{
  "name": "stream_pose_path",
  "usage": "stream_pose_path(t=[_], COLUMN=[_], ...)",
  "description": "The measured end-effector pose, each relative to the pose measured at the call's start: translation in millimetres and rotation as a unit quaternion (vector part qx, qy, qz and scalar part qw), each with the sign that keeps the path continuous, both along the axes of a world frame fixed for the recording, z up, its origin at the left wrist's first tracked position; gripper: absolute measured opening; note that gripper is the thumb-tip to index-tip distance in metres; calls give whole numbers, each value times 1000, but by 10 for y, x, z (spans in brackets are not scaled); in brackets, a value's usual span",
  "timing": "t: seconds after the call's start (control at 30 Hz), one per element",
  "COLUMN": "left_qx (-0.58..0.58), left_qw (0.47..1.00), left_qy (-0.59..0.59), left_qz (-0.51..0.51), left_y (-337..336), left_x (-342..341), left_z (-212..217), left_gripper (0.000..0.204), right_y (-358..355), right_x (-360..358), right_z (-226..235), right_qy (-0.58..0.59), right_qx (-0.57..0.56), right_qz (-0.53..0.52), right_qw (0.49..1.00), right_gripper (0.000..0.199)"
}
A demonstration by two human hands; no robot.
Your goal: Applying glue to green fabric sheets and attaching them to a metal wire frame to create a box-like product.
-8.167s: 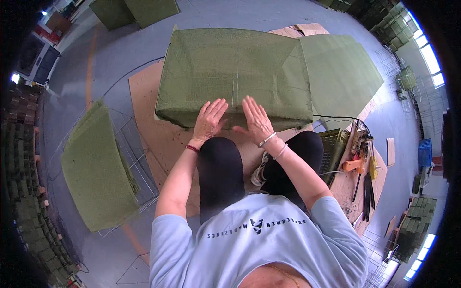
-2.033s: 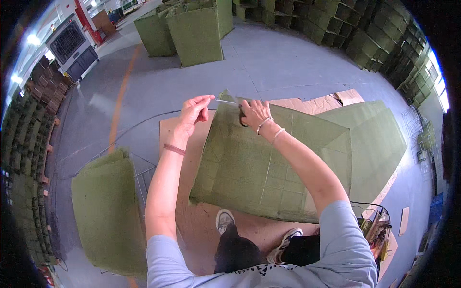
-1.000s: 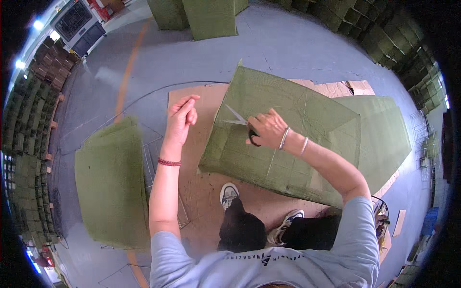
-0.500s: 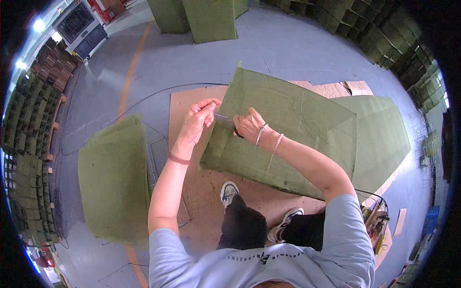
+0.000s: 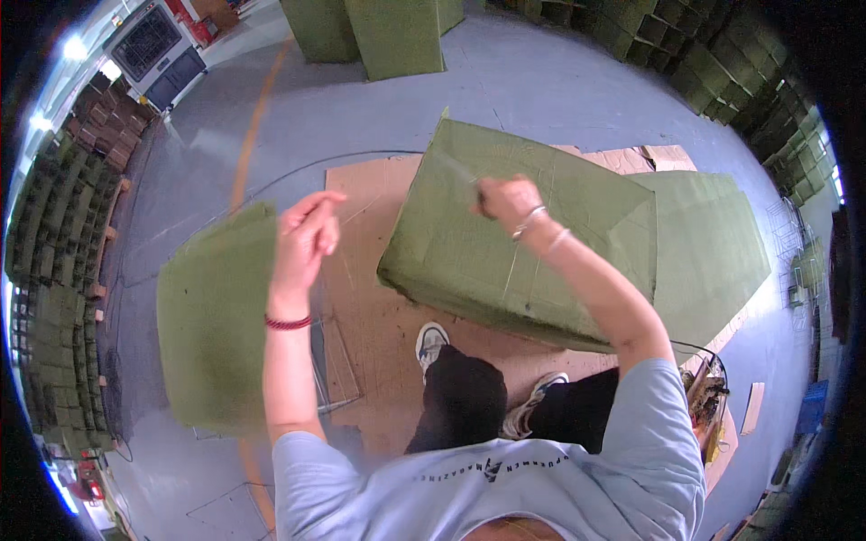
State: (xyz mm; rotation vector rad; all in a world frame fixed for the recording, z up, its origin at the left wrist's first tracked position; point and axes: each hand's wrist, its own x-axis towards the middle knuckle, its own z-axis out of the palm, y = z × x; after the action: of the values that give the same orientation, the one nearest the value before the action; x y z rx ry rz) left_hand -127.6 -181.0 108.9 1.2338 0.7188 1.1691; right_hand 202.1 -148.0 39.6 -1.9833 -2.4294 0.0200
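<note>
A large olive-green fabric-wrapped bale [image 5: 541,261] lies tilted on brown cardboard [image 5: 361,298] in front of my feet. My right hand [image 5: 507,200] is over the bale's near top corner, closed on a thin, blurred metal tool that looks like scissors [image 5: 456,169] and points up-left. My left hand [image 5: 308,233] is raised to the left of the bale, apart from it, fingers pinched together with nothing visible between them. A red band circles that wrist.
A flat green sheet [image 5: 212,325] lies on a wire cart at my left. A second green bale [image 5: 717,239] adjoins the first on the right. More green bales [image 5: 397,36] stand ahead, with stacks along both walls. A basket of tools [image 5: 708,401] sits lower right.
The bale, flat under both palms at first, now stands tilted. Over the last half second my hands have drawn apart, the left moving left and the right further onto the bale.
</note>
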Motion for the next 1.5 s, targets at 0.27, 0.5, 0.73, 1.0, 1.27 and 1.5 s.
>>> stream_pose_path(t=[0.27, 0.5, 0.73, 1.0, 1.27, 1.5], left_qx=[-140, -56, 219, 307, 199, 123], left_qw=[970, 720, 838, 903, 821, 743], left_qy=[169, 688, 484, 219, 2, 91], left_qz=[106, -70, 126, -205, -536, -651], left_y=[-1751, -2807, -1531, -1438, -2669, -2769], left_x=[-966, -756, 33, 2480, 4377, 4698], left_z=[-1080, -2299, -1273, 15, 370, 210], left_gripper=[24, 28, 17, 15, 85, 20], right_y=[-1764, -4560, -7410, -6732, -5040, -5405], right_x=[2233, 3644, 3873, 2791, 1958, 2175], right_z=[593, 985, 1138, 1274, 1824, 1888], right_qy=[25, 48, 18, 540, 783, 774], right_qx=[281, 370, 401, 382, 182, 93], right_qz=[-267, -502, -672, -358, -196, -179], right_qw=[921, 780, 622, 660, 561, 601], right_gripper=[39, 41, 45, 30, 45, 54])
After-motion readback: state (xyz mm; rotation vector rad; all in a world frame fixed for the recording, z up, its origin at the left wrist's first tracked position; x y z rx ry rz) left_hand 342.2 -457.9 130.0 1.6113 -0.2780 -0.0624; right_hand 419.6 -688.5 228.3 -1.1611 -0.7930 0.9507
